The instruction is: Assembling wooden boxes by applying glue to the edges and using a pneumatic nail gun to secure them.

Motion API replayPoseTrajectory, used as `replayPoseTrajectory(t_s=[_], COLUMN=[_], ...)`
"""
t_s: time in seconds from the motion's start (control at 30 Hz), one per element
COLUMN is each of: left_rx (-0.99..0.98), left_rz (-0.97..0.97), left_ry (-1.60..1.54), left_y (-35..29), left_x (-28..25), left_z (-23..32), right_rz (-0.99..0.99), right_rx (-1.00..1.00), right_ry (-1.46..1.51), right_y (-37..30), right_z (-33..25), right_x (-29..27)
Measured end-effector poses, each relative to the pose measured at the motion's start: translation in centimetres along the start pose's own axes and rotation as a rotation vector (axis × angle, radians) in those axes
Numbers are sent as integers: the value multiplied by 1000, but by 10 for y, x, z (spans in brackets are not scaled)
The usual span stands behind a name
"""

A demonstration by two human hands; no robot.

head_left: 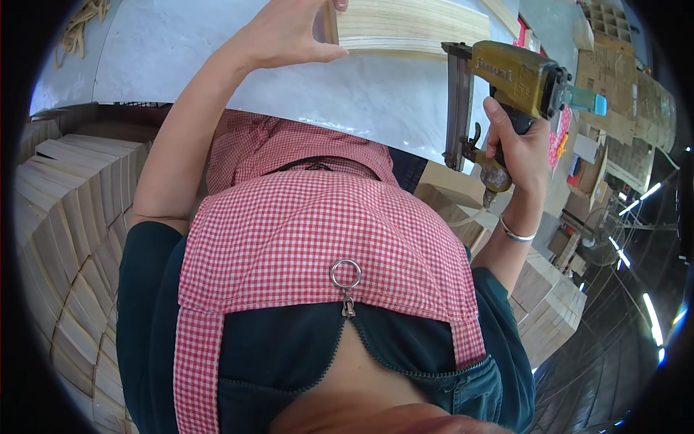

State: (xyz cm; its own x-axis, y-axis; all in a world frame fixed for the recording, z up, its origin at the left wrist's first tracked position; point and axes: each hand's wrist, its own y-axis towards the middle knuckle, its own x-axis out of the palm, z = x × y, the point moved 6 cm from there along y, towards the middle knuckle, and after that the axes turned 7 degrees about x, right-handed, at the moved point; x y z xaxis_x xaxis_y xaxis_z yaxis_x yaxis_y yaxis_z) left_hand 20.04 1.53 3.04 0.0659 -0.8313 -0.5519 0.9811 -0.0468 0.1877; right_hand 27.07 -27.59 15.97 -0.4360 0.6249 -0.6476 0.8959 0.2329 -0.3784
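Watching remotely, I see the right hand (522, 145) wrapped round the nailer (510, 74); the left hand (280, 35) arches about the board (412, 23) on the table (289, 94), whether pinching I can't tell. I'd brace it, nailer square.

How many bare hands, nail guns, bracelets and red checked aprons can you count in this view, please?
Hands: 2 (left hand, right hand)
Nail gun: 1
Bracelet: 1
Red checked apron: 1
Total: 5
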Motion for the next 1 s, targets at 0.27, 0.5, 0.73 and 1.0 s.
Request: replayPoseTrajectory(t_s=[0.27, 0.5, 0.73, 1.0], left_rx=[-19, 59, -25, 141], left_rz=[26, 81, 55, 190], left_ry=[-210, -165, -227, -184], left_y=[-6, -5, -8, -10], left_x=[12, 14, 17, 14], left_z=[-13, -12, -14, -13], right_rz=[-112, -187, -176, -139], right_rx=[-22, -21, 24, -63], right_ry=[-16, -76, -51, -41], right_y=[-24, -28, -30, -30], right_z=[-31, -39, -39, -50], right_x=[49, 77, 81, 85])
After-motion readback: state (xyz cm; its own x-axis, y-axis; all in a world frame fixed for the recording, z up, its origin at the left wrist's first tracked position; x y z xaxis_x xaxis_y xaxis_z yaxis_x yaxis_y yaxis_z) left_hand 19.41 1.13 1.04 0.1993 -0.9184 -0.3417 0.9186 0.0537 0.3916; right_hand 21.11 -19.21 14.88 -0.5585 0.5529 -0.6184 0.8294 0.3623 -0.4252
